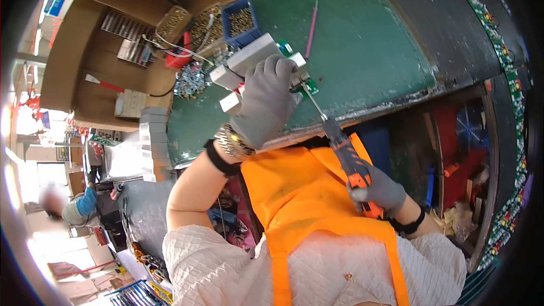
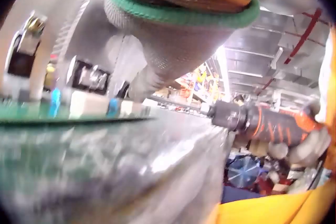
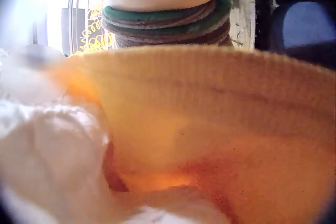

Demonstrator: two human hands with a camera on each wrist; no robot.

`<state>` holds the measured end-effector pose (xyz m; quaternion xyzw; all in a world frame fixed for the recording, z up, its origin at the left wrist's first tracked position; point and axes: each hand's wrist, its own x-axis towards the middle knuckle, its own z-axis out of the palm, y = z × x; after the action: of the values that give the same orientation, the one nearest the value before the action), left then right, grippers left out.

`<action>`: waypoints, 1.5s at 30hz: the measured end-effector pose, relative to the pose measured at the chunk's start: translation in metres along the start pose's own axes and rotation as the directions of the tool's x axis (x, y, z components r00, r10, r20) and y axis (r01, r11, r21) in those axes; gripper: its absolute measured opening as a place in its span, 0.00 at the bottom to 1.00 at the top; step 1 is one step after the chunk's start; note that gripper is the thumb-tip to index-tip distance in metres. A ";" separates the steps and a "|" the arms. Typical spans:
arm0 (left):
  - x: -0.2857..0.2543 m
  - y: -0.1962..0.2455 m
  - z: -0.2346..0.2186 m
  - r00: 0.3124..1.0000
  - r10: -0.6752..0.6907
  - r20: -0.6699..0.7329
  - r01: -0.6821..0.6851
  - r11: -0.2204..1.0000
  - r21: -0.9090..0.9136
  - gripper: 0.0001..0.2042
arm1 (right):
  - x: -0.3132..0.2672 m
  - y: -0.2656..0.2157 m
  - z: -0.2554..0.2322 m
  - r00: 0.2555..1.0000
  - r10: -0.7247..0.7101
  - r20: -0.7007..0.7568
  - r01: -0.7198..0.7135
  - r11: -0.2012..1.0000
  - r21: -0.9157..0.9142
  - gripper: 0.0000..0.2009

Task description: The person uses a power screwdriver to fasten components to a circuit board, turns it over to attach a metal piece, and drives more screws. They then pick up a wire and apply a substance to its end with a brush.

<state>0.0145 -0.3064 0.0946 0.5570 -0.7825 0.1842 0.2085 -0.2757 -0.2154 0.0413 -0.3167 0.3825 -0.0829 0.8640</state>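
Right hand (image 1: 378,191), grey-gloved, wrapped around the orange-and-black handle of a screwdriver (image 1: 347,156), down close to the orange apron (image 1: 294,192). Fingers curled fully round the grip, thumb side toward the blade. Shaft running up and left from that fist, tip meeting a small green circuit board (image 1: 309,88) at the near edge of the green work mat (image 1: 362,45).

Left hand (image 1: 265,102), also in a grey glove, clamped from above on a grey rectangular housing (image 1: 253,55), fingers curled over its far edge, pressing it and the board against the mat. So: workpiece under the left hand, screwdriver tip just beside those fingers, handle well apart from the tip, back near the body. In the left wrist view, the same screwdriver (image 2: 268,125) seen end-on from the bench, glove cuff (image 2: 178,8) filling the top, board edge with blue and white components (image 2: 79,106) at left. Right wrist view showing only apron cloth (image 3: 210,129) and a glove cuff (image 3: 163,19).

Further out: 2 more grey housings lying just left of the held one, a blue bin (image 1: 240,22) of small brass-coloured parts behind, a pink rod (image 1: 311,29) lying on the mat, cardboard boxes (image 1: 113,45) beyond, a strip of populated boards (image 1: 498,39) along the right edge.
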 end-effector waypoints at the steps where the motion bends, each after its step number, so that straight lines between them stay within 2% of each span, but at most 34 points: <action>1: 0.012 -0.014 -0.011 0.994 -0.054 0.100 0.076 0.970 -0.230 0.21 | -0.003 0.002 -0.001 1.000 -0.013 0.014 0.013 1.000 0.011 0.32; 2: 0.022 -0.029 -0.017 0.974 -0.081 0.212 0.170 0.881 -0.442 0.21 | -0.004 0.005 -0.003 0.999 -0.025 0.025 0.025 1.000 0.004 0.32; 3: 0.039 -0.054 -0.017 0.989 -0.059 0.135 0.098 0.946 -0.308 0.23 | -0.004 0.010 -0.004 1.000 -0.014 -0.017 0.013 0.998 -0.066 0.33; 4: 0.055 -0.072 -0.018 0.980 -0.134 0.149 0.170 0.950 -0.261 0.16 | -0.004 0.012 -0.004 0.998 -0.008 -0.064 -0.001 0.991 -0.135 0.33; 5: 0.070 -0.105 -0.003 0.942 -0.210 0.261 0.275 0.930 -0.244 0.12 | -0.006 0.010 -0.002 0.998 0.030 -0.064 -0.038 0.989 -0.141 0.35; 6: 0.083 -0.133 0.011 0.897 -0.208 0.389 0.277 0.952 -0.128 0.12 | -0.004 0.013 -0.002 0.998 0.017 -0.060 -0.026 0.988 -0.151 0.35; 7: 0.094 -0.157 0.024 0.836 -0.219 0.504 0.259 0.966 -0.010 0.12 | -0.001 0.016 -0.003 0.997 -0.070 -0.045 0.058 0.970 -0.236 0.37; 8: 0.099 -0.177 0.041 0.763 -0.169 0.624 0.211 0.977 0.008 0.14 | 0.002 0.019 -0.003 0.987 -0.157 -0.023 0.142 0.937 -0.319 0.38; 9: 0.102 -0.192 0.056 0.672 -0.123 0.730 0.160 0.987 0.019 0.15 | 0.000 0.016 0.001 0.990 -0.138 -0.035 0.122 0.951 -0.285 0.39; 10: 0.094 -0.190 0.066 0.728 -0.167 0.665 0.184 0.982 0.045 0.19 | -0.002 0.013 0.003 0.987 -0.156 -0.035 0.139 0.946 -0.293 0.39; 12: 0.105 -0.199 0.092 0.620 -0.158 0.769 0.168 0.983 0.067 0.22 | -0.007 0.009 0.006 0.991 -0.132 -0.037 0.120 0.966 -0.228 0.39; 14: 0.107 -0.208 0.114 0.616 -0.143 0.774 0.154 0.986 0.059 0.21 | -0.007 0.011 0.005 0.990 -0.140 -0.034 0.131 0.973 -0.190 0.39; 16: 0.113 -0.206 0.111 0.615 -0.135 0.777 0.146 0.988 0.056 0.19 | -0.004 0.011 0.005 0.974 -0.219 -0.052 0.203 0.956 -0.214 0.34; 18: 0.113 -0.201 0.103 0.619 -0.152 0.770 0.129 0.987 0.091 0.16 | -0.002 0.016 0.001 0.970 -0.239 -0.049 0.221 0.947 -0.233 0.37; 19: 0.115 -0.188 0.089 0.651 -0.211 0.729 0.171 0.977 0.130 0.12 | -0.002 0.016 0.000 0.967 -0.251 -0.045 0.233 0.941 -0.246 0.40; 20: 0.119 -0.186 0.081 0.654 -0.210 0.726 0.169 0.977 0.130 0.12 | -0.003 0.015 0.001 0.966 -0.255 -0.046 0.237 0.940 -0.247 0.40; 22: 0.120 -0.187 0.072 0.698 -0.246 0.672 0.183 0.969 0.165 0.13 | -0.009 0.010 0.003 0.981 -0.173 -0.089 0.148 0.960 -0.237 0.41; 24: 0.115 -0.199 0.075 0.718 -0.263 0.645 0.190 0.965 0.183 0.12 | -0.014 0.004 0.009 0.979 -0.177 -0.102 0.146 0.957 -0.250 0.41; 26: 0.113 -0.199 0.065 0.741 -0.379 0.554 0.417 0.907 0.063 0.11 | -0.016 0.002 0.012 0.977 -0.181 -0.113 0.146 0.953 -0.267 0.41; 27: 0.108 -0.199 0.063 0.774 -0.403 0.489 0.467 0.884 -0.010 0.11 | -0.016 0.001 0.014 0.973 -0.207 -0.101 0.177 0.952 -0.249 0.42; 28: 0.106 -0.199 0.060 0.776 -0.403 0.485 0.466 0.885 -0.010 0.11 | -0.016 0.002 0.016 0.968 -0.233 -0.090 0.208 0.951 -0.230 0.42; 30: 0.104 -0.197 0.053 0.748 -0.485 0.453 0.577 0.813 -0.082 0.13 | -0.011 0.007 0.015 0.958 -0.275 -0.077 0.247 0.933 -0.263 0.42; 32: 0.104 -0.190 0.046 0.759 -0.512 0.402 0.579 0.813 -0.057 0.13 | -0.011 0.008 0.017 0.947 -0.316 -0.064 0.284 0.912 -0.296 0.42; 34: 0.104 -0.188 0.042 0.767 -0.537 0.351 0.583 0.812 -0.033 0.13 | -0.014 0.002 0.024 0.956 -0.284 -0.073 0.254 0.927 -0.278 0.42; 37: 0.104 -0.182 0.036 0.802 -0.518 0.298 0.570 0.813 -0.117 0.12 | -0.016 -0.002 0.027 0.951 -0.308 -0.042 0.278 0.904 -0.324 0.42; 39: 0.104 -0.173 0.032 0.796 -0.497 0.346 0.603 0.600 -0.526 0.11 | -0.019 -0.008 0.030 0.944 -0.328 -0.037 0.296 0.892 -0.342 0.41; 40: 0.103 -0.157 0.019 0.797 -0.489 0.354 0.602 0.600 -0.527 0.11 | -0.021 -0.012 0.032 0.937 -0.348 -0.028 0.315 0.878 -0.359 0.41; 42: 0.094 -0.106 -0.026 0.772 -0.397 0.497 0.617 0.276 -0.737 0.11 | -0.023 -0.018 0.035 0.936 -0.352 -0.027 0.316 0.869 -0.381 0.41; 43: 0.086 -0.088 -0.037 0.766 -0.388 0.513 0.627 0.271 -0.731 0.11 | -0.023 -0.021 0.036 0.934 -0.358 -0.013 0.321 0.853 -0.412 0.41; 45: 0.069 -0.061 -0.053 0.772 -0.326 0.545 0.609 0.134 -0.782 0.11 | -0.025 -0.029 0.043 0.938 -0.347 -0.021 0.309 0.859 -0.409 0.42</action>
<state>0.0585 -0.3528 0.1800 0.5619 -0.5383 -0.4491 0.4391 -0.2598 -0.2077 0.0959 -0.5424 0.3719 -0.1639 0.7353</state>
